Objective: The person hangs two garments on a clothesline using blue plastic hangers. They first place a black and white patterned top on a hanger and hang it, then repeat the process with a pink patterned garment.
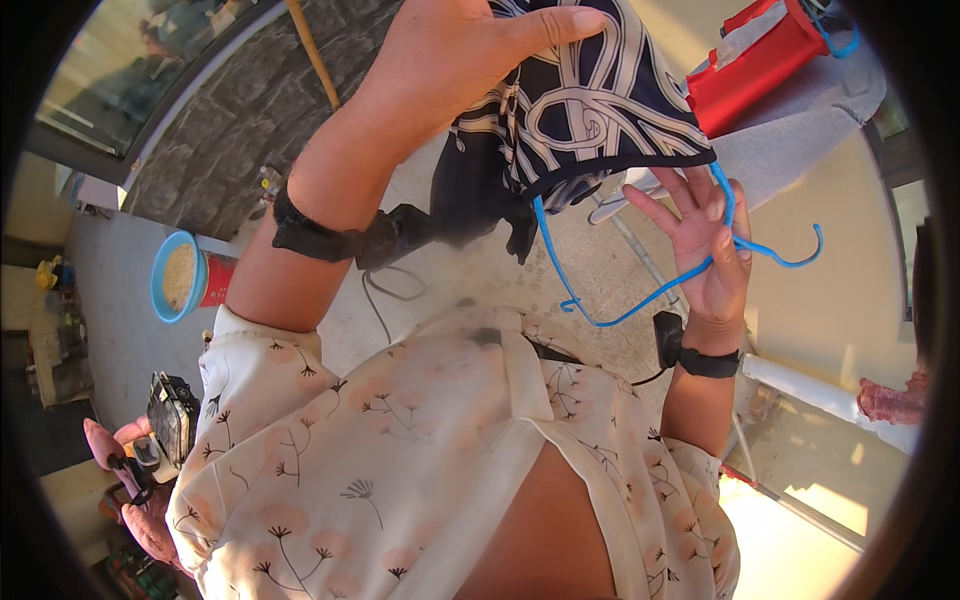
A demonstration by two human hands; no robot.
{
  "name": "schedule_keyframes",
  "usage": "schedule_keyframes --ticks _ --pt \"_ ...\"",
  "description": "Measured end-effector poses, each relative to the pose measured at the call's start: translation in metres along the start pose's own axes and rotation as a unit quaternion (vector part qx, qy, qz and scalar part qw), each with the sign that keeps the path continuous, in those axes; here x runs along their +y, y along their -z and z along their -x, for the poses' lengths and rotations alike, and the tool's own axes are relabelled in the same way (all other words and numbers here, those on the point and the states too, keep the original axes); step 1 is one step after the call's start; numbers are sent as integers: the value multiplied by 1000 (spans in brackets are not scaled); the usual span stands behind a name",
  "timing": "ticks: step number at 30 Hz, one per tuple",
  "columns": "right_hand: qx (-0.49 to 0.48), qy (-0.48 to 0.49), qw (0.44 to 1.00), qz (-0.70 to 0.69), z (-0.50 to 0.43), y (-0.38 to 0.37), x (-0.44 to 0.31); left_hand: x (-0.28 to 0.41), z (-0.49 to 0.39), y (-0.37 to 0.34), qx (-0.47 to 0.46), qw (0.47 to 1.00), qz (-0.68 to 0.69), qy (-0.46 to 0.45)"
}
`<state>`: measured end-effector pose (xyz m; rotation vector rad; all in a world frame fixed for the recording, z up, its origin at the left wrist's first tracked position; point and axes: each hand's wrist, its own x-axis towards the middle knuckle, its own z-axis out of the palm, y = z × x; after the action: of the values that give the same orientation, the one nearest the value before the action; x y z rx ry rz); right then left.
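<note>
My left hand (465,52) pinches a black garment with a white swirling print (577,112) near the top of the view. Its thumb lies over the cloth, and the fingers are hidden behind it. My right hand (701,232), palm towards me, grips a blue wire clothes hanger (637,306) by the part near its hook. The hook points right, free of the cloth. Both sides of the hanger run up under the garment's black-trimmed edge, so its upper part is hidden. A plain black piece of cloth (469,191) hangs behind the printed one.
On the left, a blue basin (196,277) of pale grain sits against a red container (217,279). A red bag (757,67) rests on a grey cloth-covered surface (817,142) at upper right. Metal poles (810,517) and a white tube (810,394) stand at right.
</note>
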<state>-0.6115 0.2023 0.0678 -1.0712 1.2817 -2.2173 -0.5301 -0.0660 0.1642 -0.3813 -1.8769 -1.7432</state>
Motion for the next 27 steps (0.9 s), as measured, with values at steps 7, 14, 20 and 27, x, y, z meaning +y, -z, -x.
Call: schedule_keyframes --ticks 7,14,20,27 --pt "5 1 999 48 -13 14 -15 -5 2 16 44 994 -80 52" --pt "15 -15 987 160 -26 16 -34 -11 2 13 76 772 -558 -294" --pt "-26 -21 983 180 -36 10 -31 -19 -9 -25 -216 831 -475 -192" --pt "15 -45 935 351 -48 16 -20 -31 -22 -37 -240 857 -444 -103"
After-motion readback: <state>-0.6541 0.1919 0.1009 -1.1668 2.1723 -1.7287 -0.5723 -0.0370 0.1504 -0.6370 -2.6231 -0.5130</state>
